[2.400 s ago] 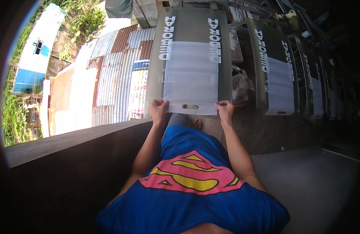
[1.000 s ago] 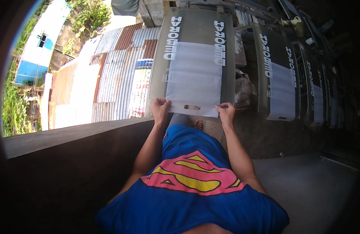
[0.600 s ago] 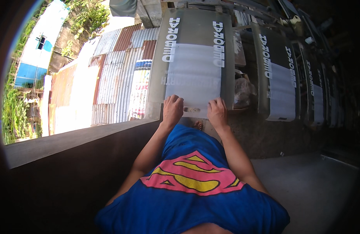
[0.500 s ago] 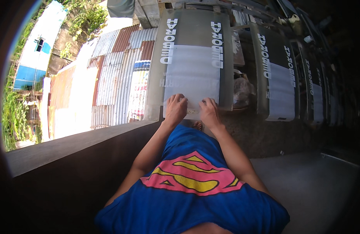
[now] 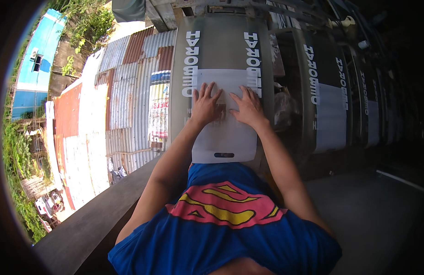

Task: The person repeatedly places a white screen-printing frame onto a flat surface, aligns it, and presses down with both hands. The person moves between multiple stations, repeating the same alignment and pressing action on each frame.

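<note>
My left hand point(image 5: 205, 106) lies palm down with its fingers spread on a translucent white sheet point(image 5: 223, 140). Beside it, my right hand point(image 5: 248, 107) also rests on the sheet, fingers apart, holding nothing. The sheet sits lengthwise on a grey-green flat panel point(image 5: 221, 39) with large white lettering along both sides. Its near end has an oblong cut-out point(image 5: 224, 155) and reaches close to my blue shirt point(image 5: 221, 238), which bears a pink and yellow emblem.
More lettered panels point(image 5: 331, 123) with white sheets stand in a receding row at the right, in shade. A concrete ledge point(image 5: 88, 227) runs along the lower left. Beyond it are patched corrugated roofs point(image 5: 120, 101), greenery and a blue building point(image 5: 30, 87). Metal beams point(image 5: 230, 7) cross at the top.
Both hands have let go of the sheet's near edge and moved forward onto its middle, fingers now spread. The sheet's near end now appears lower in view, nearer my body.
</note>
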The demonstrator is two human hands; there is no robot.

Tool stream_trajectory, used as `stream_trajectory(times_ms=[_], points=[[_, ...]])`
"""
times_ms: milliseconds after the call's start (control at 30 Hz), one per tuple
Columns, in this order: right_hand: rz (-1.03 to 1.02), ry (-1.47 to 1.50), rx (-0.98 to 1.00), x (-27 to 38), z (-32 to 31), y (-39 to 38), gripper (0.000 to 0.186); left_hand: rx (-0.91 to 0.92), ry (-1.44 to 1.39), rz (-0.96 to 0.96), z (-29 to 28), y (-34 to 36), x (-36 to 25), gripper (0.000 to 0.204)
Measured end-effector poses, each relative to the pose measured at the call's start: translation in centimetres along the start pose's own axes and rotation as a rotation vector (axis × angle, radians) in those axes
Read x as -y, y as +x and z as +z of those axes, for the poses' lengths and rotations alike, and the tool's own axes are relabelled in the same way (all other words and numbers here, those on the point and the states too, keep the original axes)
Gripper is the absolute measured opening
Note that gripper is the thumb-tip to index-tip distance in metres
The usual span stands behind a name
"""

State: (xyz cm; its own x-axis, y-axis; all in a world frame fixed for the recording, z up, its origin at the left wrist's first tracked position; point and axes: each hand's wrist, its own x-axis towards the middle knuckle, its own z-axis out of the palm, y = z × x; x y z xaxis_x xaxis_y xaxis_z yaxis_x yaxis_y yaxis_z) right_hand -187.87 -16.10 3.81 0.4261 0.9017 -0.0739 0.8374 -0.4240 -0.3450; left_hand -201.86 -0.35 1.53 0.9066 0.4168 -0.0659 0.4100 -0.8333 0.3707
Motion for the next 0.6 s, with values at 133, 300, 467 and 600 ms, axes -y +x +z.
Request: stream_trajectory(times_ms=[133,300,467,600], points=[[0.019,0.004,-0.008,-2.4,-0.6,4.7,0.071,-0.046,0.005,0.017,0.2,4.1,2.2,0.071],[0.025,0.017,0.054,-3.1,-1.6,6.0,0.072,-0.024,0.038,0.005,0.2,5.1,2.5,0.074],[0.018,-0.037,0.104,-1.8,-1.0,2.5,0.071,0.001,0.059,-0.01,0.8,1.4,1.1,0.076],[0.02,-0.059,0.129,0.2,-0.5,-2.3,0.069,0.025,0.084,-0.032,1.3,-3.6,-0.7,0.075]])
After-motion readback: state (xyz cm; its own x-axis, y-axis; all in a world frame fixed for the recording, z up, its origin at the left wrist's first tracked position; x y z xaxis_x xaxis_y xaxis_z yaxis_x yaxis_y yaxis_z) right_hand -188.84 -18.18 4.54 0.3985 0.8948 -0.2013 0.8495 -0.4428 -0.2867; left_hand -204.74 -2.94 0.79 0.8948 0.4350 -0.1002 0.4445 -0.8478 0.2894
